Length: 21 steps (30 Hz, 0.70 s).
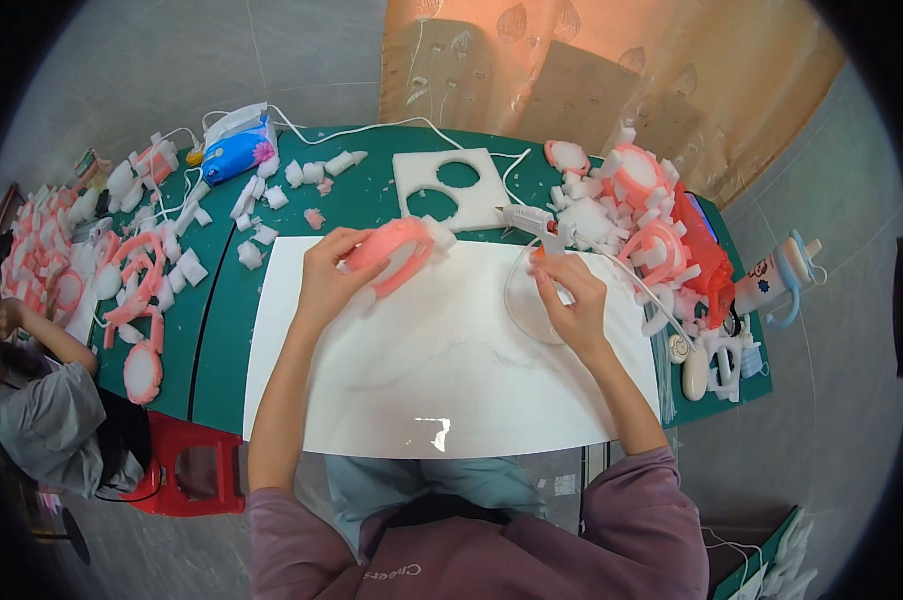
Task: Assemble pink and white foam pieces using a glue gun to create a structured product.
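My left hand [333,272] is closed round a pink, ring-shaped foam piece [396,255] with a white foam block [438,236] at its upper right side. The piece is held tilted above the white board's far left part. My right hand [574,300] has its thumb and fingers drawn together, with a small orange bit at the fingertips that is too small to name. Just beyond those fingers is a white glue gun [531,220], its nozzle pointing left. A clear round plastic piece [519,305] lies under and left of my right hand.
A white board [451,370] covers the green table's [221,340] near middle. Beyond it lies a foam sheet [411,170] with two round holes. Pink and white foam pieces [636,190] pile up at right, near a tumbler [766,280]. Another person [51,420] sits at left.
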### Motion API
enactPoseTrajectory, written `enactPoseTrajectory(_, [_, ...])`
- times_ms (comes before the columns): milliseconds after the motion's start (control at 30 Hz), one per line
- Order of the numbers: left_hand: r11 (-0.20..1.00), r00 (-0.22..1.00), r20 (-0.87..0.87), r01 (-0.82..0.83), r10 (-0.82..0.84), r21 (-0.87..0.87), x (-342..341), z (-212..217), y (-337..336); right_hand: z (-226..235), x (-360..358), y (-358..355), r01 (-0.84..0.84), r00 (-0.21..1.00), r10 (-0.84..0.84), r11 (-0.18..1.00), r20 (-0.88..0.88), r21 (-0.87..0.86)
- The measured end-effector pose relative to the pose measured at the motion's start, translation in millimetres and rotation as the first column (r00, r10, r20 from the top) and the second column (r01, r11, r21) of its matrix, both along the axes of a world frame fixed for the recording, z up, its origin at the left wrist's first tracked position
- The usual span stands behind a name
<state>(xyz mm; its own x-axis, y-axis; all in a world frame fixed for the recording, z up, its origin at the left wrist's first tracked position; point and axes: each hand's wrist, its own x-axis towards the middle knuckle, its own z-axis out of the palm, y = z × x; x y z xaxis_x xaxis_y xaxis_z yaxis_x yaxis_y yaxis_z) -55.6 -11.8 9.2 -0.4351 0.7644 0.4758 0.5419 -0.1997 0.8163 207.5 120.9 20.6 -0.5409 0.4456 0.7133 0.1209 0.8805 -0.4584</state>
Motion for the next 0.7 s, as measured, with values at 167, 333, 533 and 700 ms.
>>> enactPoseTrajectory(167, [0.998, 0.998, 0.055, 0.037, -0.035, -0.041, -3, 3, -3, -25, 37, 4, 0.361, 0.925, -0.336, 0.922, 0.174, -0.140])
enactPoseTrajectory(333, [0.975, 0.901, 0.372, 0.205, -0.223, 0.088, 4, 1, 2, -40, 38, 28, 0.472, 0.878, -0.477, 0.877, -0.047, -0.091])
enactPoseTrajectory(533, [0.922, 0.882, 0.391, 0.349, -0.263, -0.166, 9, -12, 3, -32, 15, 53, 0.389, 0.910, -0.225, 0.752, 0.348, -0.532])
enactPoseTrajectory(700, [0.926, 0.888, 0.378, 0.341, -0.262, -0.160, 8, -17, 5, -53, 13, 63, 0.355, 0.901, -0.181, 0.831, 0.395, -0.428])
